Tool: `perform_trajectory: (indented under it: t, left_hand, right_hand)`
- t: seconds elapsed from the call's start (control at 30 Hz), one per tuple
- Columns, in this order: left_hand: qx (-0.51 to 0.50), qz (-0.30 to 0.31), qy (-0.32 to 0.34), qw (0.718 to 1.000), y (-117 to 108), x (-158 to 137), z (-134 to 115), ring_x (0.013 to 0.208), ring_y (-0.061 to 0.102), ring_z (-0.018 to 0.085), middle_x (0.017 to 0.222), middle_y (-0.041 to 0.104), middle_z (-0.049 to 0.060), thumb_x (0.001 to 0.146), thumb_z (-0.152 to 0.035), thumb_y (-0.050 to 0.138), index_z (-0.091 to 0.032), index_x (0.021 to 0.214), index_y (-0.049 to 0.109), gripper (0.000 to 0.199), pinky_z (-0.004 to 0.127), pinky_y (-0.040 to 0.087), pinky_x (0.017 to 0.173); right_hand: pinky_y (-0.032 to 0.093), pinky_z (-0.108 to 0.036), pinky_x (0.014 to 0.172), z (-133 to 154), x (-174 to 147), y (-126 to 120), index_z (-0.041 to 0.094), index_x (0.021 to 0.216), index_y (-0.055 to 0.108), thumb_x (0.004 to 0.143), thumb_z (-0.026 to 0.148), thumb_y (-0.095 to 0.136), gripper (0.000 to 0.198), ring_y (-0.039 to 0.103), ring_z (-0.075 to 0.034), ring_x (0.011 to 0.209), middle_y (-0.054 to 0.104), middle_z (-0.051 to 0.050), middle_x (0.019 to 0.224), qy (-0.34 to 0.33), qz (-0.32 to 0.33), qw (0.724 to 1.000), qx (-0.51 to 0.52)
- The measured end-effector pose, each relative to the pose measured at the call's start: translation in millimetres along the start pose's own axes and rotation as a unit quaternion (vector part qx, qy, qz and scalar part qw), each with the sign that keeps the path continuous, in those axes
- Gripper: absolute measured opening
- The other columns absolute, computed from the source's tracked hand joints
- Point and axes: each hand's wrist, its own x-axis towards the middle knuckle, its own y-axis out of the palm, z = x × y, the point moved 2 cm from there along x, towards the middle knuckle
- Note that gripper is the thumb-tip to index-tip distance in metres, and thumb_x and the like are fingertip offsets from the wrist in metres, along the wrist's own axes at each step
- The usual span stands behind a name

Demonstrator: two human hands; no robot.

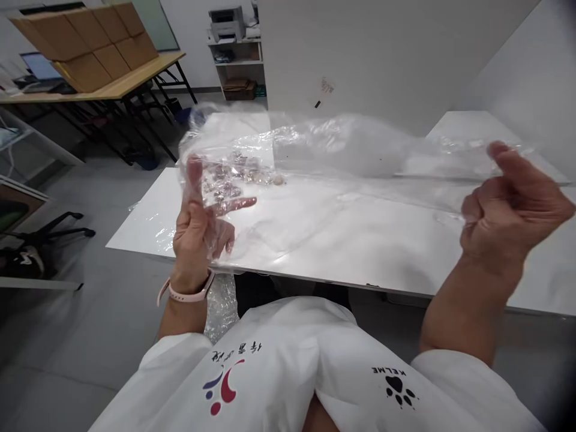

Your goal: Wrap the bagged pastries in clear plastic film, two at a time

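Note:
A long piece of clear plastic film [333,144] is stretched across the white table between my two hands. My left hand [191,237], with a pink band on its wrist, grips the film's left end. Some of its fingers are spread and show through the plastic, while the thumb is bent in. On the right, my right hand [508,204] is closed in a pinch on the film's other end, raised above the table. Behind the film near my left hand lie several small brownish, shiny pieces [229,174], blurred by the plastic.
The white table [315,240] runs across in front of me, with a pale panel [382,60] behind it. More crinkled clear plastic [220,306] hangs below the front edge at left. Cardboard boxes [94,51] stand on a wooden desk; a printer [227,24] sits on a shelf.

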Motion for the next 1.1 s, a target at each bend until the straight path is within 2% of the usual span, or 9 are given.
perform_trajectory:
  t: [0.13,0.33,0.47,0.57,0.67,0.77,0.87,0.97,1.1]
  left_hand:
    - [0.0,0.003,-0.024,1.0,7,-26,23,0.13,0.056,0.032,0.112,0.074,0.01,0.091,-0.055,0.058,-0.027,0.144,0.053,0.06,0.052,0.045,0.105]
    - [-0.005,0.034,-0.121,0.992,28,-46,67,0.119,0.062,0.032,0.109,0.075,0.009,0.088,-0.052,0.063,-0.029,0.126,0.068,0.045,0.047,0.052,0.092]
    - [0.002,0.011,-0.168,0.986,28,-51,90,0.077,0.069,0.025,0.086,0.075,0.009,0.087,-0.054,0.064,-0.026,0.125,0.069,0.047,0.037,0.054,0.066]
    - [0.118,-0.075,-0.141,0.98,19,-51,89,0.068,0.065,0.02,0.078,0.072,0.006,0.088,-0.054,0.063,-0.024,0.138,0.059,0.058,0.032,0.051,0.061]
    - [0.293,-0.165,-0.036,0.941,9,-41,65,0.087,0.068,0.023,0.104,0.073,0.009,0.091,-0.05,0.06,-0.026,0.142,0.054,0.057,0.035,0.053,0.071]
    - [0.383,-0.183,0.085,0.901,8,-10,35,0.107,0.065,0.026,0.122,0.069,0.011,0.096,-0.043,0.052,-0.024,0.139,0.055,0.047,0.041,0.054,0.085]
    - [0.411,-0.144,0.161,0.886,20,48,16,0.12,0.059,0.025,0.133,0.063,0.013,0.098,-0.034,0.047,-0.021,0.139,0.054,0.044,0.042,0.052,0.097]
    - [0.5,-0.123,0.123,0.848,37,126,15,0.146,0.033,0.032,0.155,0.042,0.014,0.094,-0.024,0.05,-0.019,0.146,0.047,0.053,0.051,0.037,0.115]
    - [0.583,-0.072,0.023,0.809,55,214,28,0.153,-0.009,0.042,0.169,0.0,0.012,0.087,-0.034,0.063,-0.026,0.159,0.023,0.083,0.066,0.023,0.116]
  right_hand:
    - [0.022,-0.025,0.042,-13,-10,-9,0.027,0.116,0.076,0.08,0.023,0.069,0.037,0.034,-0.005,0.046,0.074,-0.007,0.101,0.12,0.105,0.984,-0.08]
    - [0.027,-0.027,0.049,-86,-52,-28,0.025,0.129,0.069,0.086,0.027,0.06,0.044,0.024,-0.008,0.044,0.035,0.009,0.044,0.363,0.367,0.824,-0.234]
    - [0.042,-0.033,0.063,-111,-61,-31,0.023,0.125,0.071,0.085,0.023,0.059,0.042,0.053,-0.014,0.059,0.073,-0.008,0.09,0.278,0.408,0.8,-0.341]
    - [0.047,-0.043,0.076,-97,-59,-28,0.022,0.127,0.069,0.086,0.028,0.061,0.042,0.065,-0.029,0.093,0.058,-0.02,0.14,0.131,0.375,0.773,-0.495]
    - [0.048,-0.048,0.09,-63,-61,-11,0.019,0.134,0.063,0.095,0.034,0.05,0.043,0.059,-0.035,0.118,0.05,-0.018,0.148,0.018,0.281,0.789,-0.545]
    - [0.045,-0.044,0.104,-44,-84,27,0.019,0.133,0.062,0.101,0.038,0.038,0.044,0.057,-0.027,0.126,0.061,-0.012,0.138,-0.022,0.313,0.84,-0.443]
    - [0.039,-0.049,0.112,-60,-126,73,0.026,0.142,0.056,0.103,0.05,0.03,0.052,0.048,-0.027,0.137,0.054,-0.007,0.148,-0.002,0.487,0.793,-0.365]
    - [0.025,-0.056,0.119,-92,-160,102,0.031,0.153,0.041,0.102,0.057,0.023,0.06,0.025,-0.03,0.151,0.029,-0.004,0.163,0.012,0.561,0.737,-0.377]
    - [0.017,-0.054,0.122,-118,-168,111,0.032,0.156,0.035,0.102,0.059,0.015,0.063,0.015,-0.025,0.154,0.021,-0.002,0.166,0.001,0.55,0.739,-0.389]
